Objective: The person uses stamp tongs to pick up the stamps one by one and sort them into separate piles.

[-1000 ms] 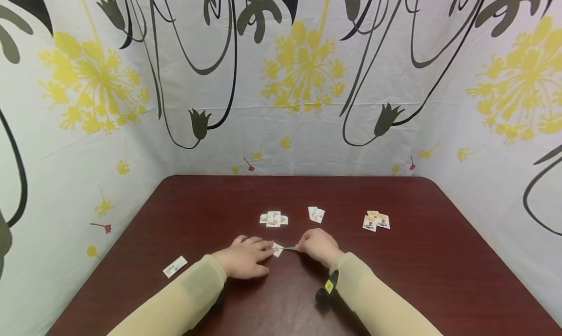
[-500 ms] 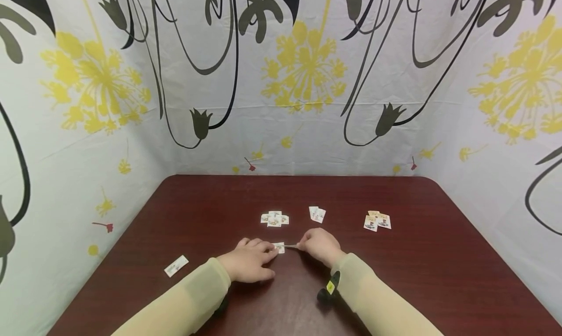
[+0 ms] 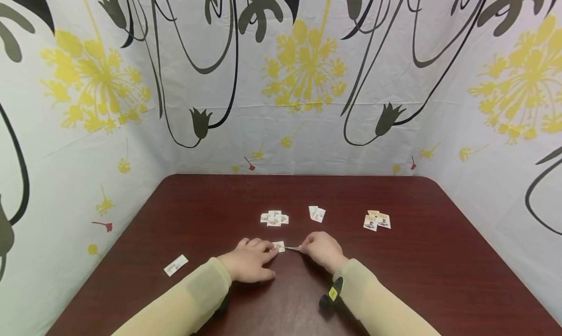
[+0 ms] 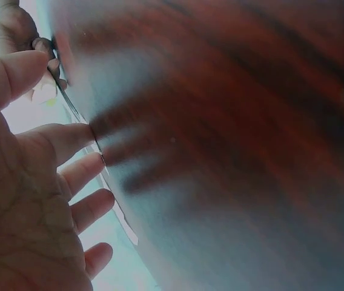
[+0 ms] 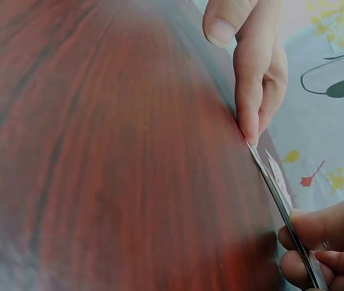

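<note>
On the dark red table (image 3: 395, 277), my left hand (image 3: 248, 260) lies palm down, fingers straight and spread, its fingertips on a small white printed card (image 3: 280, 247). In the left wrist view its fingers (image 4: 75, 139) reach the edge of thin pieces lying on the tabletop. My right hand (image 3: 324, 250) pinches slim metal tweezers (image 3: 292, 248) between thumb and curled fingers. Their tip points left and meets the card's right edge. Seen from the right wrist, the tweezers (image 5: 281, 206) lie low over the table, their tip right at a left fingertip.
Beyond the hands lie an overlapping cluster of white cards (image 3: 274, 220), a pair of cards (image 3: 317, 214), and three orange-tinted cards (image 3: 371, 223) farther right. A white rectangular strip (image 3: 176, 265) lies left of the left arm. A patterned white cloth (image 3: 290, 146) hangs behind the table.
The card under the left fingertips has turned from a slanted position to nearly square. My left hand has slid slightly right, and the right hand has shifted a little right and nearer.
</note>
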Action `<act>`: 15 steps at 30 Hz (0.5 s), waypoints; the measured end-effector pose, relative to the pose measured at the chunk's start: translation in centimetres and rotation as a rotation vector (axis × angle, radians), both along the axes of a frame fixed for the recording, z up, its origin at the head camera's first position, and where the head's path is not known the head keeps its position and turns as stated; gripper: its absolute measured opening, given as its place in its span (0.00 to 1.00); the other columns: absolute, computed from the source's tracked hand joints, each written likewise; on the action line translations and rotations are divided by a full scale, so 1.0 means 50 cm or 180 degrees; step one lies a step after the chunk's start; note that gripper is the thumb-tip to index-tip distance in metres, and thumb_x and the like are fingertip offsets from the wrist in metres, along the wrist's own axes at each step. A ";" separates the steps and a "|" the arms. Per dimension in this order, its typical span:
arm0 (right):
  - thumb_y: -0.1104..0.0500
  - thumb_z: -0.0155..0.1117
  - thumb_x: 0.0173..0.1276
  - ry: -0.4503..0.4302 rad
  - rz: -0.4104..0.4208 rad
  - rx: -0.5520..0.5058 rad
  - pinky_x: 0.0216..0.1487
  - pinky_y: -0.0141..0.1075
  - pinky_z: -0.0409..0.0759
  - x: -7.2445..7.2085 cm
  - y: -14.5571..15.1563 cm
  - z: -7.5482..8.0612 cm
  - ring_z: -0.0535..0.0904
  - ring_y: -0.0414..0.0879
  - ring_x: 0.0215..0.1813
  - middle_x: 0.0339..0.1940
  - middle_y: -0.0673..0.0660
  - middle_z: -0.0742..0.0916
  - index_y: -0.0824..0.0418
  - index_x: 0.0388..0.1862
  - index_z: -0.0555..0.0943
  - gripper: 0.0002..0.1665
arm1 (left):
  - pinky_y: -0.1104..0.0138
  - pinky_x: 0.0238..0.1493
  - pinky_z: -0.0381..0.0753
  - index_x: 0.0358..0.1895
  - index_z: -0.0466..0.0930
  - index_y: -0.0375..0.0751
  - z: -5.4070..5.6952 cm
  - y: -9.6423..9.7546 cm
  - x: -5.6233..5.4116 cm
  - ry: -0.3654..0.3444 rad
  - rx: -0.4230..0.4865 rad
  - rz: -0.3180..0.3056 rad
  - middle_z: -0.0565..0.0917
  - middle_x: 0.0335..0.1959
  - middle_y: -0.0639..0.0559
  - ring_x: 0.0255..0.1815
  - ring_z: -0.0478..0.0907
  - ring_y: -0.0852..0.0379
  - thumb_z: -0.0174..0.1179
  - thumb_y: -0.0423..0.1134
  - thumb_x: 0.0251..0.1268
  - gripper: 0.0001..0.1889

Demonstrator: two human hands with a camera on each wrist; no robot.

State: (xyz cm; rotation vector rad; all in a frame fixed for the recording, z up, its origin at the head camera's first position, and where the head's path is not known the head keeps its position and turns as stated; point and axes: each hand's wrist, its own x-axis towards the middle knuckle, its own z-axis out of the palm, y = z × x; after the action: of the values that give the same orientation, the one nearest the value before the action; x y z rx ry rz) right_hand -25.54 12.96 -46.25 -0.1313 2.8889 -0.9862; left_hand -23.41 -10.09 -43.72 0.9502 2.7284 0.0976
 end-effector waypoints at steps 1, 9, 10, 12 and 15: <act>0.51 0.69 0.56 -0.0003 -0.0013 0.0003 0.32 0.38 0.72 0.000 0.000 -0.001 0.74 0.40 0.27 0.24 0.43 0.83 0.49 0.21 0.84 0.07 | 0.49 0.66 0.53 0.72 0.65 0.50 0.001 0.000 0.001 -0.0009 -0.0006 0.0017 0.66 0.68 0.54 0.69 0.59 0.51 0.51 0.61 0.65 0.34; 0.53 0.69 0.57 0.0000 -0.0061 0.0010 0.31 0.38 0.71 0.003 0.001 -0.005 0.74 0.40 0.27 0.25 0.43 0.83 0.50 0.21 0.84 0.07 | 0.48 0.66 0.53 0.72 0.65 0.49 0.000 -0.001 -0.001 -0.0023 0.0027 -0.0005 0.66 0.69 0.53 0.70 0.59 0.50 0.51 0.60 0.65 0.34; 0.53 0.69 0.57 0.0002 -0.0066 0.0009 0.31 0.38 0.71 0.004 0.001 -0.005 0.74 0.40 0.27 0.25 0.43 0.83 0.50 0.21 0.84 0.07 | 0.48 0.66 0.53 0.72 0.65 0.49 -0.001 -0.002 -0.001 -0.0027 0.0036 -0.0008 0.66 0.69 0.52 0.70 0.59 0.50 0.51 0.59 0.65 0.34; 0.53 0.69 0.57 -0.0013 -0.0084 -0.0008 0.31 0.38 0.71 0.005 -0.001 -0.005 0.74 0.40 0.27 0.24 0.43 0.83 0.50 0.20 0.84 0.08 | 0.48 0.66 0.53 0.72 0.65 0.49 -0.004 -0.003 -0.002 -0.0033 0.0051 -0.0016 0.65 0.69 0.52 0.70 0.59 0.49 0.51 0.59 0.65 0.34; 0.53 0.69 0.58 -0.0017 -0.0105 -0.0030 0.31 0.38 0.71 0.008 -0.003 -0.005 0.74 0.40 0.27 0.24 0.43 0.83 0.50 0.19 0.84 0.09 | 0.47 0.66 0.53 0.72 0.64 0.49 -0.007 -0.006 -0.002 -0.0048 0.0073 -0.0021 0.65 0.70 0.52 0.70 0.59 0.49 0.51 0.60 0.65 0.35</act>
State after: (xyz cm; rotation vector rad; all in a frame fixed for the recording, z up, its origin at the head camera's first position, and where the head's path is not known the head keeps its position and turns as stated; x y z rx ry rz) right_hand -25.16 12.83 -46.48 -0.0816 2.8908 -1.0040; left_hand -23.49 -10.38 -44.10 0.9607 2.7157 0.1345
